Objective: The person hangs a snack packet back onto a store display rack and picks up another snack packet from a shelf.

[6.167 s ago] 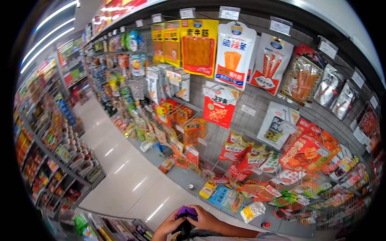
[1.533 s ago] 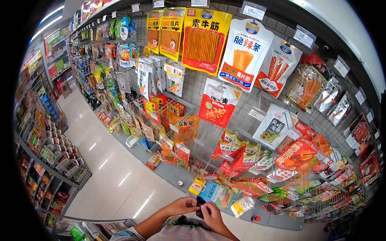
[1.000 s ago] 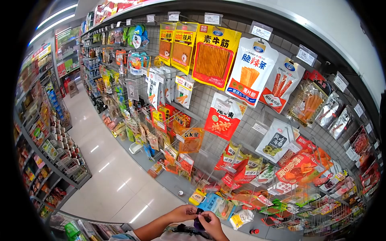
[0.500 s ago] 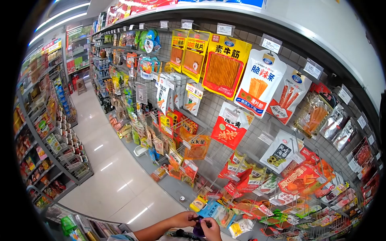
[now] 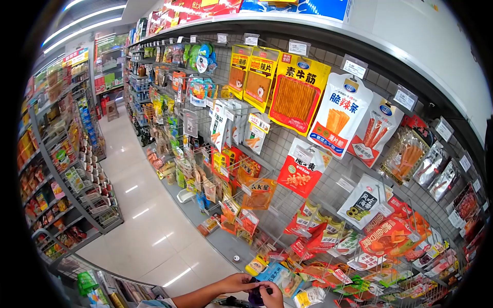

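Observation:
Low in the head view, my left hand [image 5: 239, 283] and my right hand [image 5: 271, 294] meet at the fingertips. Both are closed on a small dark purple item [image 5: 255, 296], held between them; its kind is hard to make out and my fingers hide part of it. Just beyond the hands lies a blue snack bag [image 5: 281, 277], with a yellow packet [image 5: 256, 266] at its left and a white-and-yellow packet [image 5: 309, 296] at its right.
A shelf wall with wire hooks runs along the right, hung with a yellow snack pack [image 5: 299, 97], a white pack [image 5: 340, 114] and a red pouch [image 5: 303, 168]. Another stocked shelf [image 5: 77, 169] stands left across the tiled aisle [image 5: 138, 220]. Green packets [image 5: 87, 282] sit at bottom left.
The camera view has shifted slightly, so the shelves appear a little further right and lower. My hands stay together on the dark purple item, with small finger movement.

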`<state>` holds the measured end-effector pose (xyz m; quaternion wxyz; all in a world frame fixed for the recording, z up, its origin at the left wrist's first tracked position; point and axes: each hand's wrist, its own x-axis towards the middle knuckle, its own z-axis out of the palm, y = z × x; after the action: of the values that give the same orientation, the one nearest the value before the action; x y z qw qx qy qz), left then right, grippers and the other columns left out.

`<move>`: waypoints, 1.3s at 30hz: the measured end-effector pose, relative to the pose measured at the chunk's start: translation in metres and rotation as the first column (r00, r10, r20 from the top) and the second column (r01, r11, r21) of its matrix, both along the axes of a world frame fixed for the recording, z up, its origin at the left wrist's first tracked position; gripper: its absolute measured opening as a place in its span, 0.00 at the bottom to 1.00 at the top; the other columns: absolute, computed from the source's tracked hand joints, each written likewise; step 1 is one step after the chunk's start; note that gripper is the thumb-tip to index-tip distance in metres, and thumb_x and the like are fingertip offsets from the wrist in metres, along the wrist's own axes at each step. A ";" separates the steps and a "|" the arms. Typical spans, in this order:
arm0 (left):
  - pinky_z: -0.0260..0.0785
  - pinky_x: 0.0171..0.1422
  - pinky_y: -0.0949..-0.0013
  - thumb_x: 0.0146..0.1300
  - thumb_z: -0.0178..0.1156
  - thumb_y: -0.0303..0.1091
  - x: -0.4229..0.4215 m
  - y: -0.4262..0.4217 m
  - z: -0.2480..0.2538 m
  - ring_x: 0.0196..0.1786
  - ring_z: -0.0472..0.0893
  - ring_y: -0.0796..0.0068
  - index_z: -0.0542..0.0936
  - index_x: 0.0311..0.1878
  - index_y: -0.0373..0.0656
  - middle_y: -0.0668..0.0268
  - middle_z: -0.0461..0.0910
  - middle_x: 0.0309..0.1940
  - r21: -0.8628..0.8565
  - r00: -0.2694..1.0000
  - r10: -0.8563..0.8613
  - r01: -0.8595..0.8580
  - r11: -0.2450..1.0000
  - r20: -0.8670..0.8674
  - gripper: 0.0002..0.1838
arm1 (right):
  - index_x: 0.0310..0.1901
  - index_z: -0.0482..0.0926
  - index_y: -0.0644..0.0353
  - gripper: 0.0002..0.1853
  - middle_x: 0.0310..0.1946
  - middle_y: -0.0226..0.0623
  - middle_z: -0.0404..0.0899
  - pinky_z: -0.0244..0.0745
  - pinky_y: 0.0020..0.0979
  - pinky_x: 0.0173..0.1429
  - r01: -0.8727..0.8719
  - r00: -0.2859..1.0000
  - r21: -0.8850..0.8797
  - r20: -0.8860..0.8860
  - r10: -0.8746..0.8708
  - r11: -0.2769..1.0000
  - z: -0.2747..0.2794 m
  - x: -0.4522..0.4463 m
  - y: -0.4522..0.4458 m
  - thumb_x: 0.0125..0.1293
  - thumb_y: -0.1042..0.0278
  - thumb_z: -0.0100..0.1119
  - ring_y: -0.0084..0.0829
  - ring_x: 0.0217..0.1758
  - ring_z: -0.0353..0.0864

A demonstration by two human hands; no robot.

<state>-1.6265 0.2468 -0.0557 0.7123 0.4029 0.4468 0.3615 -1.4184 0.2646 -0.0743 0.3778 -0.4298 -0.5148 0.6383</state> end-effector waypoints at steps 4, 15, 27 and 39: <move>0.80 0.55 0.72 0.75 0.65 0.42 0.000 -0.001 -0.017 0.45 0.84 0.80 0.80 0.57 0.37 0.69 0.84 0.45 0.015 1.000 0.014 -0.014 1.000 0.001 0.18 | 0.50 0.81 0.61 0.08 0.41 0.30 0.83 0.77 0.26 0.50 -0.011 1.000 -0.042 -0.007 0.011 0.999 0.019 -0.005 -0.005 0.76 0.66 0.64 0.22 0.43 0.81; 0.80 0.53 0.72 0.78 0.61 0.43 0.002 -0.002 -0.017 0.44 0.84 0.81 0.78 0.57 0.39 0.71 0.83 0.45 0.055 0.998 0.032 -0.035 0.998 0.053 0.17 | 0.49 0.79 0.60 0.08 0.39 0.30 0.82 0.76 0.25 0.47 -0.007 0.999 -0.041 0.033 0.009 0.999 0.019 -0.005 -0.006 0.74 0.67 0.66 0.21 0.41 0.80; 0.79 0.49 0.73 0.75 0.65 0.43 0.004 -0.008 0.004 0.41 0.85 0.80 0.78 0.55 0.38 0.70 0.84 0.42 0.023 0.995 0.091 -0.091 0.996 0.032 0.17 | 0.50 0.79 0.61 0.09 0.37 0.31 0.82 0.76 0.26 0.45 -0.042 0.998 -0.047 0.044 0.044 0.998 0.009 -0.001 -0.007 0.76 0.65 0.63 0.21 0.39 0.80; 0.79 0.52 0.71 0.71 0.69 0.36 0.008 -0.014 -0.023 0.45 0.85 0.77 0.77 0.63 0.34 0.67 0.86 0.46 0.248 0.994 0.050 -0.073 0.966 0.095 0.23 | 0.52 0.81 0.64 0.16 0.39 0.35 0.84 0.78 0.29 0.51 0.025 0.990 0.110 0.138 -0.040 0.994 -0.030 0.002 -0.005 0.76 0.58 0.64 0.25 0.43 0.81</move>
<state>-1.6189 0.2326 -0.0790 0.6630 0.4594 0.3780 0.4545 -1.4163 0.2596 -0.1047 0.3739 -0.4609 -0.5669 0.5713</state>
